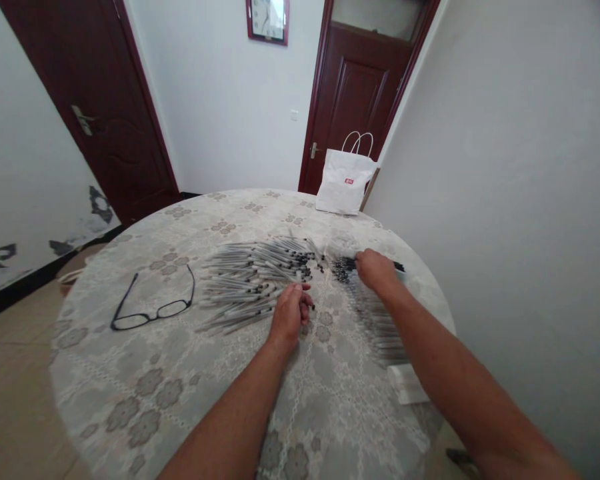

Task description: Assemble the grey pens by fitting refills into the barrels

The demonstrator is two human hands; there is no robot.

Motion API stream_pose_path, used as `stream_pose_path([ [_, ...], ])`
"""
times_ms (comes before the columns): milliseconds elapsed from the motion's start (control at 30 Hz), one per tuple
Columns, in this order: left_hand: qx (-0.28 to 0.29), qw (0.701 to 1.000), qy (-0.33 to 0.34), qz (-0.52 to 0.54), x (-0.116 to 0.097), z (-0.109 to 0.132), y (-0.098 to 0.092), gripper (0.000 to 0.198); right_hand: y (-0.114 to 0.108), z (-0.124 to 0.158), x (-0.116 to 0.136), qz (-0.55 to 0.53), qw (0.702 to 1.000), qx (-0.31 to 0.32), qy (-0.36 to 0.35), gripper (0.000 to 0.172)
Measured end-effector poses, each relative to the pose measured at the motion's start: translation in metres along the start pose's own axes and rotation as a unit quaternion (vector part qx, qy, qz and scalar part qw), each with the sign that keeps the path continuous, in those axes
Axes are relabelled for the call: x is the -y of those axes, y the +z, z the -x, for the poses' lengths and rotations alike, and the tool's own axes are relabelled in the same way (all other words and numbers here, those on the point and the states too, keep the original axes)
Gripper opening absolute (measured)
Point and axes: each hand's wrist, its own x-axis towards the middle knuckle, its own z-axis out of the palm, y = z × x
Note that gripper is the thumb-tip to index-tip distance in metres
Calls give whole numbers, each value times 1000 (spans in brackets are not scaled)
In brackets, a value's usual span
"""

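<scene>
Many slim grey pens point(240, 267) with dark ends lie in a loose spread at the middle of the table, mostly side by side. My left hand point(290, 312) rests at the right edge of this spread, its fingers curled round what looks like a pen point(313, 307), whose dark end pokes out. To the right lies a second group, clear-barrelled pens point(380, 327) in a row, with black parts point(344, 269) at their far end. Over those black parts is my right hand point(376, 269), fingers closed and pointing down. What it grips is hidden behind the hand.
A round table point(220, 413) wears a flowered cloth. Black-framed glasses point(153, 317) lie at the left. A white paper bag point(347, 180) stands at the far edge. A pale flat packet point(407, 385) lies under my right forearm, near a wall point(520, 200).
</scene>
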Motion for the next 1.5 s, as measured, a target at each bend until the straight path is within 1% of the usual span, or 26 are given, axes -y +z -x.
stream_pose_path([
  [33, 6, 1000, -1, -3, -1, 1, 1, 35, -1, 7, 10, -54, 998, -17, -22, 29],
  [67, 17, 1000, -3, -6, -1, 2, 1, 35, -2, 16, 21, -126, 990, -33, -51, 29],
  [100, 32, 999, -8, -7, -1, 3, 1, 34, -3, 25, 33, -211, 973, -46, -82, 29],
  [133, 50, 999, -13, -9, -1, 3, 2, 33, -2, 35, 45, -296, 948, -55, -105, 30],
  [200, 92, 995, -19, -23, 1, 4, 1, 29, 0, 53, 66, -421, 898, -54, -117, 32],
  [233, 111, 993, -19, -34, 2, 4, 1, 28, 1, 60, 75, -456, 881, -53, -114, 32],
  [300, 135, 989, -20, -51, 3, 5, 1, 27, 4, 70, 87, -486, 866, -56, -104, 27],
  [367, 144, 987, -31, -59, 4, 5, 0, 28, 6, 74, 90, -495, 862, -53, -93, 22],
  [467, 166, 982, -53, -67, 3, 8, 1, 31, 9, 76, 84, -516, 853, -22, -73, 22],
  [567, 199, 975, -68, -67, 0, 12, 2, 32, 12, 77, 75, -533, 843, 4, -76, 24],
  [700, 209, 973, -81, -56, -3, 19, 5, 35, 16, 81, 73, -574, 814, 32, -76, 30],
  [733, 206, 973, -87, -56, -4, 20, 6, 36, 17, 82, 74, -576, 814, 33, -73, 31],
  [767, 201, 974, -92, -56, -4, 21, 6, 37, 18, 83, 76, -567, 820, 21, -70, 31],
  [833, 195, 974, -97, -58, -3, 24, 7, 38, 18, 85, 78, -530, 844, -31, -71, 27],
  [900, 209, 971, -93, -64, -2, 26, 7, 38, 17, 86, 79, -509, 854, -80, -69, 24],
  [967, 233, 966, -91, -60, -1, 27, 7, 37, 15, 86, 78, -527, 843, -98, -49, 26],
  [1033, 242, 965, -95, -36, 1, 25, 7, 35, 15, 84, 74, -560, 823, -98, -17, 28],
  [1067, 234, 967, -96, -18, 2, 24, 6, 34, 15, 83, 72, -574, 814, -93, -5, 29],
  [1133, 195, 977, -82, 12, 3, 18, 6, 32, 14, 80, 66, -591, 804, -72, 6, 28],
  [1200, 144, 987, -56, 34, 4, 12, 5, 33, 13, 78, 59, -587, 809, -44, 10, 27],
  [1267, 100, 993, -40, 57, 4, 6, 3, 35, 10, 76, 50, -547, 837, -17, 3, 23],
  [1367, 57, 994, -28, 92, 3, 0, 0, 36, 4, 72, 35, -451, 889, 42, -67, 17],
  [1433, 39, 994, -17, 97, 4, -2, -1, 37, 0, 63, 24, -403, 905, 80, -114, 15],
  [1467, 35, 995, -15, 96, 5, -3, -2, 37, -1, 56, 19, -390, 908, 90, -122, 15],
  [1500, 33, 995, -16, 95, 6, -3, -3, 38, -2, 47, 13, -383, 912, 87, -115, 15],
])
